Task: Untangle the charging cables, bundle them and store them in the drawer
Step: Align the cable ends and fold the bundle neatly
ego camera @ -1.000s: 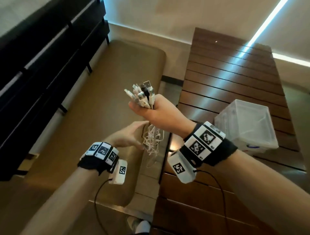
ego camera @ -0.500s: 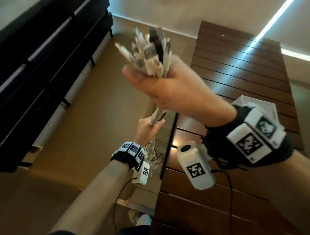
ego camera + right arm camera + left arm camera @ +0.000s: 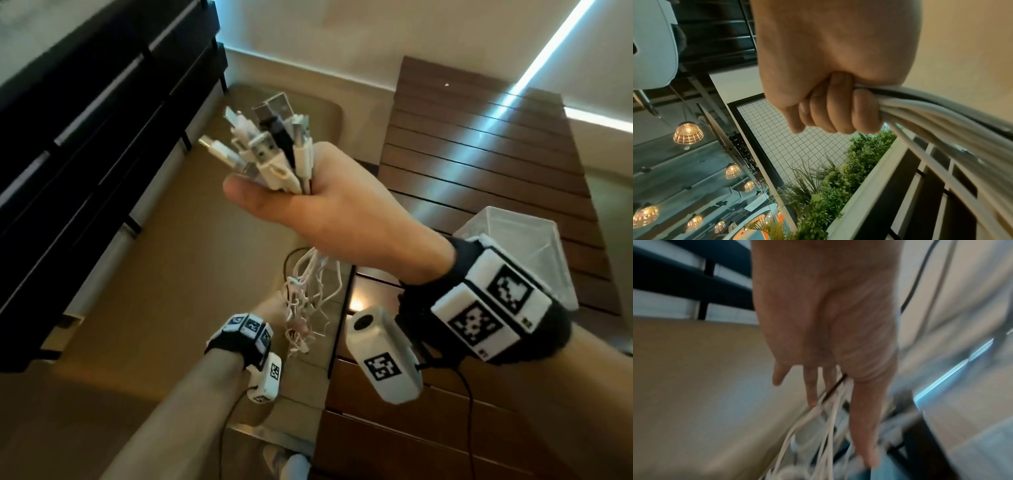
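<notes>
- Step in hand: I judge this to be the untangling stage. My right hand point(image 3: 329, 209), at centre frame in the head view, is clenched around the charging cables point(image 3: 308, 294) just below their plugs point(image 3: 270, 144), which fan out above my fist toward the upper centre of the frame.
- Right wrist view: my curled fingers point(image 3: 838, 113) wrap the cords, which leave the fist toward the right edge of the frame, one black cord among the pale ones.
- Lower run: beneath my fist the cords hang down to lower centre, where they end in a loose snarl that is not yet straight.
- Left hand point(image 3: 828, 337): low in the head view and largely hidden behind the dangling cords. In the blurred left wrist view my fingers are nearly straight, with the cords running between thumb and fingers; they look raked rather than gripped, though the blur leaves this uncertain.
- Next move, as I judge it: keep the plug ends held firm up top and draw the lower hand down the strands so the snarl combs out; a hard pull could tighten a knot.
- Storage: a clear plastic bin point(image 3: 534, 240) stands on the slatted wooden tabletop point(image 3: 479, 154) at right frame, well apart from the cords. Whether it is the drawer I cannot tell.
</notes>
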Demonstrator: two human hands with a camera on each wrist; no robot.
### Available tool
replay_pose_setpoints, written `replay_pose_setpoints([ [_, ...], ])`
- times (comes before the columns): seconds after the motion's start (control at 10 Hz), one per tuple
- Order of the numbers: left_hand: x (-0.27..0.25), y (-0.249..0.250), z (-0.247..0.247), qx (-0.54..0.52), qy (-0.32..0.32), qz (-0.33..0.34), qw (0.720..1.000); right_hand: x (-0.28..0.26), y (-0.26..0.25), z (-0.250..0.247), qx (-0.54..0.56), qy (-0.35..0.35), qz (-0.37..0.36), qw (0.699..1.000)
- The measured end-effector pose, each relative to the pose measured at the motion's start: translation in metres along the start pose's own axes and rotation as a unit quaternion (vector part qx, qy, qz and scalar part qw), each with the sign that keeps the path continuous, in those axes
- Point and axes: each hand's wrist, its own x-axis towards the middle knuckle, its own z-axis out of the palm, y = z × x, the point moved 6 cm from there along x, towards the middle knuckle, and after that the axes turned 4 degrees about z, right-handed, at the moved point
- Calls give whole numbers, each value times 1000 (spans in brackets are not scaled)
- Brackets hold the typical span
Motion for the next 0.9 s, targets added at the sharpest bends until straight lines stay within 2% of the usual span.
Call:
replay_pose_setpoints([
  [0.1,-20,36,-44,64,-48,53,995,0,11,-3,4,14,13,1000],
  [0.2,-43,83,-65,39,-110,120,986,2,20,-2,0,17,28,999],
  [0.3,-73,146,-62,-14,-86,214,973,5,20,-2,-10,14,28,999],
  [0.4,-79,173,-37,-65,-44,290,954,8,11,-7,-21,26,9,999],
  [0.5,-65,163,-23,-91,84,313,942,4,4,-15,-21,31,-10,999],
  [0.6,-49,135,-22,-58,220,346,910,0,-2,-17,-23,28,-11,999],
  [0.7,-43,99,-19,-32,304,321,896,-2,-6,-21,-25,26,-7,999],
  [0.8,-35,58,-3,-39,334,240,911,-4,-8,-26,-18,31,-1,999],
  [0.9,-23,3,21,-47,290,137,946,-4,-14,-32,-28,38,-19,999],
])
